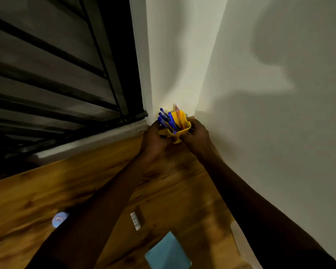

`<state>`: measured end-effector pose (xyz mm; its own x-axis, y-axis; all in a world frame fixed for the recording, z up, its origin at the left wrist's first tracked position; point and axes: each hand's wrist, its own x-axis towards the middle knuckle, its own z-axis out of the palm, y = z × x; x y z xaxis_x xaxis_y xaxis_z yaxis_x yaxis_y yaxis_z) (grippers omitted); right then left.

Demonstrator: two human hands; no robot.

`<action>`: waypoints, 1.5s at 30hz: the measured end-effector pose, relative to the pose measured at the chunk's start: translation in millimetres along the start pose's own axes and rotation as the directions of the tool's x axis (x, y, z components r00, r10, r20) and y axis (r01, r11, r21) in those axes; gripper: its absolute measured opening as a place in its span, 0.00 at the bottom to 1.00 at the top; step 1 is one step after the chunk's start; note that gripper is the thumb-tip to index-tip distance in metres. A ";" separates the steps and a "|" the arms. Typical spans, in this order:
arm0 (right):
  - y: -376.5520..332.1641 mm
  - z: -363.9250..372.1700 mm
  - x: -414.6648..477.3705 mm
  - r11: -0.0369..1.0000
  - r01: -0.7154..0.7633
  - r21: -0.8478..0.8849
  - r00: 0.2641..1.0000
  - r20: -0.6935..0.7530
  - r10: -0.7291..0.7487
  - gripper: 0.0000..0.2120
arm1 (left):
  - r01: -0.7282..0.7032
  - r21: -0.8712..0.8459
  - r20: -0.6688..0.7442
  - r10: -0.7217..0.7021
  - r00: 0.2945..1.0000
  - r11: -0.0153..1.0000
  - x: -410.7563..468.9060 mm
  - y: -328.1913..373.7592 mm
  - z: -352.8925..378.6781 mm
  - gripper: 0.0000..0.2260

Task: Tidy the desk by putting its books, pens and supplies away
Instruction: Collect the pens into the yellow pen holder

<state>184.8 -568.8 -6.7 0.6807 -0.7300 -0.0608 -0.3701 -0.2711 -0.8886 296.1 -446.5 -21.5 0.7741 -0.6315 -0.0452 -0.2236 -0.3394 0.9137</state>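
— Yellow pen holder (179, 125): where is it?
— At the far corner of the wooden desk (47, 191), where the white wall (260, 94) meets the dark window louvres (47, 74). Whether its base rests on the desk I cannot tell; the hands hide it.
— And the hands?
— Both arms reach straight forward. The left hand (155, 136) curls round the holder's left side and the right hand (197, 135) round its right side. So each grip is grasping the holder, knuckles toward the camera.
— What's inside?
— Several blue pens (168, 120) leaning left, and an orange pen (177, 113) standing nearly upright behind them.
— Anything else on the desk?
— Near the camera there is a blue round disc (59, 219) beside the left forearm. Between the forearms lie a small white strip (135, 220) and a teal pad (168, 251). All three are blurred and well apart from the holder.
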 end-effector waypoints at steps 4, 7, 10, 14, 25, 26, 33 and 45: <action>1.6 1.8 11.9 1.000 -0.013 0.021 0.999 0.035 0.012 0.16 | 0.021 -0.002 -0.007 -0.021 1.000 1.000 11.7 -4.1 2.4 0.26; 0.7 3.8 13.7 0.999 -0.019 0.038 0.999 0.041 0.017 0.16 | 0.011 0.008 0.002 -0.011 1.000 1.000 16.4 -8.0 1.6 0.24; -1.6 4.1 13.6 0.999 0.000 0.035 1.000 0.026 -0.001 0.13 | 0.027 0.032 0.018 -0.028 0.999 0.999 19.3 -7.6 -0.9 0.24; -1.4 4.8 14.2 1.000 0.007 0.018 1.000 0.019 -0.007 0.12 | 0.020 0.078 0.026 -0.023 0.999 0.997 21.2 -6.2 -1.9 0.26; -31.9 9.4 -52.3 0.978 0.208 -0.011 0.958 -0.200 -0.206 0.27 | 0.104 0.014 -0.052 -0.103 0.993 0.994 -32.8 -18.7 -48.7 0.38; -34.5 12.7 -63.5 0.968 0.251 0.010 0.948 -0.204 -0.243 0.26 | 0.105 -0.001 -0.069 -0.105 0.992 0.994 -46.1 -20.3 -57.6 0.35; -64.5 64.0 -157.7 0.962 0.269 0.051 0.963 -0.040 -0.267 0.20 | 0.073 -0.028 -0.149 -0.077 0.986 0.997 -159.5 -31.3 -139.3 0.23; -128.7 167.3 -334.7 0.951 0.302 0.062 0.913 0.269 -0.307 0.18 | 0.095 -0.099 -0.331 -0.123 0.936 0.991 -366.8 -74.6 -271.9 0.17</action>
<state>110.4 -184.7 52.0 0.9052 -0.4142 0.0953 -0.1071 -0.4392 -0.8920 190.0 0.0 36.7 0.9476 -0.3188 -0.0209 -0.0892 -0.3267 0.9409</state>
